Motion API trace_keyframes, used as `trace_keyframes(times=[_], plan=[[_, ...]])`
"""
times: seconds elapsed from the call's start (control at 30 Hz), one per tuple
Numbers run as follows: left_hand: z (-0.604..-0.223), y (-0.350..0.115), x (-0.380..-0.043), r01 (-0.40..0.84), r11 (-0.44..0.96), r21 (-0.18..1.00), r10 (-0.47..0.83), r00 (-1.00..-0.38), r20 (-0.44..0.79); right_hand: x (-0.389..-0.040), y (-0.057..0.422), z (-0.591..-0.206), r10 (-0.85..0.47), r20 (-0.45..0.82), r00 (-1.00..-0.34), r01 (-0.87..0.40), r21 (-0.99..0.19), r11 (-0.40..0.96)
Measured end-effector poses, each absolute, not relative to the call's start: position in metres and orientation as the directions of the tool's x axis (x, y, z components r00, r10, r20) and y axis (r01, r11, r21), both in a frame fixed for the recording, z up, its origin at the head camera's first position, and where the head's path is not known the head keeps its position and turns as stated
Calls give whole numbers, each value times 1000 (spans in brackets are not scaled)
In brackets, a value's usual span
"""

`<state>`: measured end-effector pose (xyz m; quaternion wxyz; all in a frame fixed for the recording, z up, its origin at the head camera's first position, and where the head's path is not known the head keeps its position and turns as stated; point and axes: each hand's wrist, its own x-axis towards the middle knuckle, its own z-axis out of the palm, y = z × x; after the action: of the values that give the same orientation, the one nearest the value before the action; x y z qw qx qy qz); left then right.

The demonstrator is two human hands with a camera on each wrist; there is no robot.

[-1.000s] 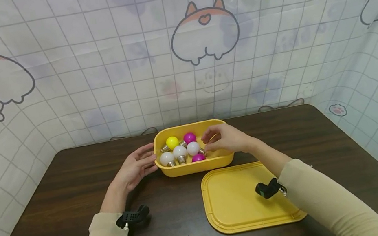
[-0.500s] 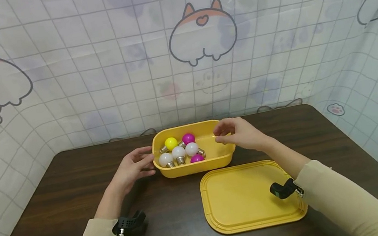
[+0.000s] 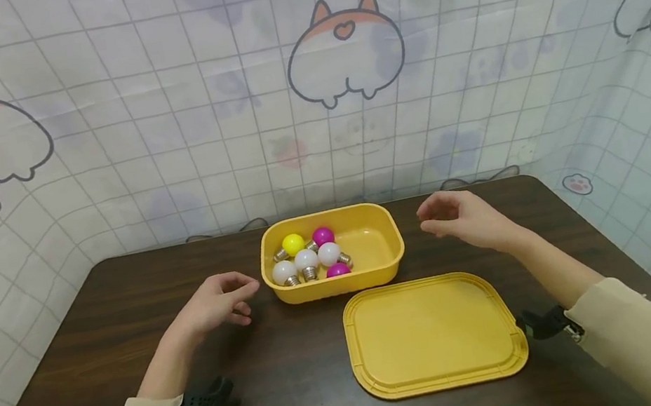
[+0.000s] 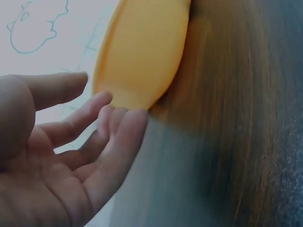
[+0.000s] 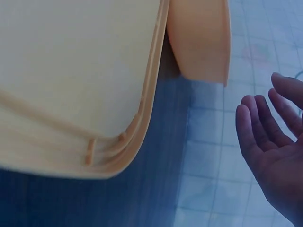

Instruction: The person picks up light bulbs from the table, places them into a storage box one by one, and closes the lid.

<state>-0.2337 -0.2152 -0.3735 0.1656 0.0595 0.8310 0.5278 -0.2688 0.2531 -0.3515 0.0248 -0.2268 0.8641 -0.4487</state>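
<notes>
A yellow box [image 3: 376, 279] stands at the back of the table with light bulbs in its left part. Three bulbs are white, such as the white bulb [image 3: 306, 260]; a yellow bulb [image 3: 293, 243] and two magenta ones, including the magenta bulb [image 3: 323, 235], lie with them. Left of the box, my left hand [image 3: 214, 304] hovers with relaxed, slightly bent fingers, holding nothing. To the box's right, my right hand [image 3: 462, 215] is held in the air, fingers loosely bent around nothing. In the right wrist view a gap shows between the right hand [image 5: 274, 137] and the box [image 5: 201, 42].
In front of the box, toward the right, a flat yellow lid [image 3: 436, 334] lies on the dark wooden table [image 3: 289, 379]. A tiled, cartoon-printed curtain [image 3: 189, 111] hangs right behind the table and along its sides.
My right hand has moved out of the box to the right. The left hand has drawn back left from the box's end. Bulbs and lid stay in place.
</notes>
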Motion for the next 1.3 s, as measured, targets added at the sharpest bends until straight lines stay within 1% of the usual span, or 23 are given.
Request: trace_keyframes(times=[0.13,0.3,0.43,0.67,0.93,1.13,1.3], plan=[[-367,-211,-227,-54,473,879,355,-902,-247,-264,269,-356,-398,115,-910,-332,-776,535],[-364,-203,-219,-30,476,879,469,-836,-283,-255,285,-363,-421,49,-906,-298,-781,550],[-364,-196,-213,-22,444,896,542,-789,-288,-250,295,-366,-441,-8,-897,-272,-779,566],[-364,-187,-204,-31,346,938,632,-731,-257,-243,307,-366,-456,-100,-884,-220,-773,595],[-366,-177,-198,-45,293,955,664,-709,-237,-242,314,-369,-479,-215,-851,-150,-775,614],[-370,-170,-196,-85,259,962,675,-697,-243,-242,313,-373,-465,-274,-841,-89,-779,620],[-374,-164,-193,-134,227,965,680,-687,-256,-242,313,-373,-453,-300,-840,-63,-774,630]])
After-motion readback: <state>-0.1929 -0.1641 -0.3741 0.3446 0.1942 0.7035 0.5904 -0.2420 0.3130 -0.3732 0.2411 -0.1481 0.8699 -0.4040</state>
